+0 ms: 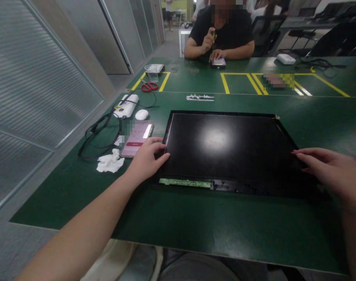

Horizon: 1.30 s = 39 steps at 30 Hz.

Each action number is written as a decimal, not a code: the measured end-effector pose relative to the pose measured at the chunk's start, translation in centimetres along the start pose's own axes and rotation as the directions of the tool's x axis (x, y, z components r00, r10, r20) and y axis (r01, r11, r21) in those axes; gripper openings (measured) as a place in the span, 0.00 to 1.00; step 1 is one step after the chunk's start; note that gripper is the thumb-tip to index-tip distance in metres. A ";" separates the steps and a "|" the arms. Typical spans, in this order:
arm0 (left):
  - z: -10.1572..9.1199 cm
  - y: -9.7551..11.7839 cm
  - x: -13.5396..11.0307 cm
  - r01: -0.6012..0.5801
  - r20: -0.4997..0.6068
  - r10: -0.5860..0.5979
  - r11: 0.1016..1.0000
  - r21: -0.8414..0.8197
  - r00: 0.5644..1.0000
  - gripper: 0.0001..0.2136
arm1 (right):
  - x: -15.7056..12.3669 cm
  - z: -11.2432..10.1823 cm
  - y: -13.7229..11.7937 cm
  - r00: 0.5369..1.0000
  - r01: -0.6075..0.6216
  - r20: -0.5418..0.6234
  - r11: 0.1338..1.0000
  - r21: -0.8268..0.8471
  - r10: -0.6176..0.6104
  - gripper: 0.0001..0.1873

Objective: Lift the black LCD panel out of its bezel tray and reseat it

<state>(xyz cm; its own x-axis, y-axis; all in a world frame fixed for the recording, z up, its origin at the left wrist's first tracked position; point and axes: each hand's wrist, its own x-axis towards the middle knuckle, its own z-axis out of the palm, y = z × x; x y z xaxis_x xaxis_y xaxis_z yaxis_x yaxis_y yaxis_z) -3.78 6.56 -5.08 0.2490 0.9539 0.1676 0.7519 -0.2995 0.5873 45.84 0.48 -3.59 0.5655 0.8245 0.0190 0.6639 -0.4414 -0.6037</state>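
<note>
While the left hand (150, 157), thumb parted from fingers, touches its short edge, the flat black rectangular display panel (219, 156) lies lengthwise rightward to the right hand (327, 162), which pinches the opposite edge.

The single view comes from a camera on the person's head. It looks forward and down along the green worktop (201, 226); the black panel (235, 156) lies quite near, around the middle, while the co-worker (221, 33) is farther, cut by the top edge.
</note>
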 end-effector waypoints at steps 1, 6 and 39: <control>0.0 0.0 0.0 -0.002 -0.001 0.002 1.000 0.002 1.000 0.14 | 0.0 0.0 -0.1 1.000 -0.028 0.004 1.000 0.007 0.028 0.25; 0.1 -0.1 0.0 -0.005 -0.004 0.005 1.000 0.005 1.000 0.14 | -0.3 -0.2 -0.7 0.992 -0.122 0.038 0.992 0.027 0.121 0.27; 0.2 1.8 -1.2 -0.470 0.182 0.481 0.877 -0.103 0.857 0.09 | 0.0 -0.1 0.0 1.000 -0.014 0.013 1.000 0.001 0.014 0.24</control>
<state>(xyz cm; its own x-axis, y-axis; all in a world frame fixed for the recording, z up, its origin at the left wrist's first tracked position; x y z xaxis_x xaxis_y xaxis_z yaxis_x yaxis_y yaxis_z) -2.58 4.81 -4.36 0.6866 0.6701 0.2822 0.4791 -0.7089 0.5176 45.86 0.43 -3.45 0.5683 0.8228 0.0008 0.6556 -0.4522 -0.6048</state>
